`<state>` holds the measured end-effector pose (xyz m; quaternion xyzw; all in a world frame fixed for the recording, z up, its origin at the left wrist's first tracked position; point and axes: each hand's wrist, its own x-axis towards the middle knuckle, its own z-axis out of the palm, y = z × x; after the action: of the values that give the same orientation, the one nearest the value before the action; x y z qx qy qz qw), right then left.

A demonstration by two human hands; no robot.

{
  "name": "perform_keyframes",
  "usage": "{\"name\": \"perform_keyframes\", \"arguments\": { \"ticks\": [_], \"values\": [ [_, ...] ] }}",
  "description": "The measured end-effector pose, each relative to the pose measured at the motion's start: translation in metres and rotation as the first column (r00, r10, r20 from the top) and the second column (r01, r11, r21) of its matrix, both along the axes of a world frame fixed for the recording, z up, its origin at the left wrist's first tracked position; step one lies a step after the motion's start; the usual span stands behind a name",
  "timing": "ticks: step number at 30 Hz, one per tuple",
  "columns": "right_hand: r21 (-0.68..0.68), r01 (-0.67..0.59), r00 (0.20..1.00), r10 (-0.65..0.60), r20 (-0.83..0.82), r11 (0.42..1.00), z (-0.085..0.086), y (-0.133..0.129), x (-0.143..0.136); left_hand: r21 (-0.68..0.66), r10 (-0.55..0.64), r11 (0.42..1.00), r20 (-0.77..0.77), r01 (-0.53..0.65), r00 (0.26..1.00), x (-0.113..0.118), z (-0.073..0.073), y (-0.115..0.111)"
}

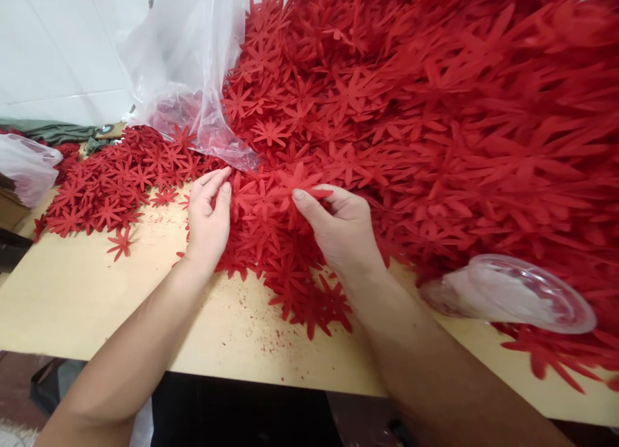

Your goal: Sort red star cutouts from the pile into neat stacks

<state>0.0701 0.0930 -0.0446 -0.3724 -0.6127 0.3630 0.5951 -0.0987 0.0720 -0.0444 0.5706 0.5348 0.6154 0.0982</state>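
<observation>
My right hand (341,224) pinches a red flower-shaped cutout (300,179) between thumb and fingers, just above the heap. To its left, my left hand (210,211) rests at the edge of the pile with thumb and fingers apart, holding nothing that I can see. Many more flat red flower cutouts (261,240) with long narrow petals lie between and below the two hands. A large heap of the same cutouts (358,99) rises behind them and to the right.
A clear plastic bag (193,66) stands at the back left beside a smaller pile of red cutouts (111,182). At the right, a clear plastic tub (512,292) lies tipped on its side. The pale tabletop (145,286) carries red specks near its front edge. A white tiled wall (58,47) is behind.
</observation>
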Motion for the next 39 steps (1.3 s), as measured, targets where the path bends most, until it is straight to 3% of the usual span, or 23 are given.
{"name": "perform_keyframes", "arguments": {
  "ticks": [4, 6, 9, 11, 13, 16, 20, 23, 28, 32, 36, 39],
  "values": [
    [-0.030, -0.074, 0.997, 0.074, 0.004, 0.997, 0.005, -0.006, -0.004, 0.117, 0.122, 0.988, -0.196, -0.100, 0.973, 0.004, 0.007, -0.009],
    [-0.025, -0.107, 0.994, 0.107, 0.016, 0.994, 0.006, -0.008, -0.005, 0.098, 0.066, 0.994, -0.275, -0.041, 0.959, 0.011, 0.012, -0.015],
    [0.003, -0.164, 0.985, 0.163, 0.047, 0.987, 0.006, -0.008, -0.006, -0.004, -0.131, 0.991, -0.300, 0.136, 0.945, 0.022, 0.015, -0.020],
    [0.017, -0.205, 0.977, 0.203, 0.065, 0.979, 0.006, -0.008, -0.006, -0.037, -0.217, 0.976, -0.208, 0.214, 0.954, 0.026, 0.013, -0.018],
    [0.015, -0.223, 0.972, 0.222, 0.079, 0.975, 0.006, -0.007, -0.005, -0.049, -0.224, 0.974, -0.039, 0.222, 0.974, 0.024, 0.010, -0.014],
    [0.008, -0.188, 0.979, 0.187, 0.083, 0.982, 0.007, -0.007, -0.003, -0.063, -0.127, 0.988, 0.194, 0.141, 0.973, 0.011, 0.006, -0.004],
    [0.015, -0.083, 0.996, 0.082, 0.038, 0.996, 0.005, -0.001, 0.001, -0.039, -0.050, 0.997, 0.267, 0.063, 0.963, -0.008, 0.004, 0.007],
    [-0.001, -0.042, 0.999, 0.042, 0.007, 0.999, -0.001, 0.007, 0.005, -0.057, -0.052, 0.996, 0.216, 0.066, 0.975, -0.014, 0.001, 0.010],
    [-0.033, -0.066, 0.997, 0.065, -0.039, 0.997, -0.016, 0.019, 0.009, -0.011, 0.035, 0.999, 0.019, -0.035, 0.999, -0.008, 0.003, 0.003],
    [-0.074, -0.171, 0.985, 0.168, -0.043, 0.982, -0.019, 0.019, 0.009, 0.000, -0.068, 0.998, -0.081, 0.068, 0.994, 0.007, 0.011, -0.008],
    [-0.139, -0.319, 0.945, 0.304, -0.121, 0.937, -0.011, 0.010, 0.005, -0.015, -0.189, 0.982, -0.230, 0.191, 0.955, 0.024, 0.011, -0.017],
    [-0.168, -0.394, 0.917, 0.375, -0.137, 0.903, -0.006, 0.004, 0.003, -0.031, -0.176, 0.984, -0.281, 0.174, 0.944, 0.029, 0.006, -0.017]
  ]
}}
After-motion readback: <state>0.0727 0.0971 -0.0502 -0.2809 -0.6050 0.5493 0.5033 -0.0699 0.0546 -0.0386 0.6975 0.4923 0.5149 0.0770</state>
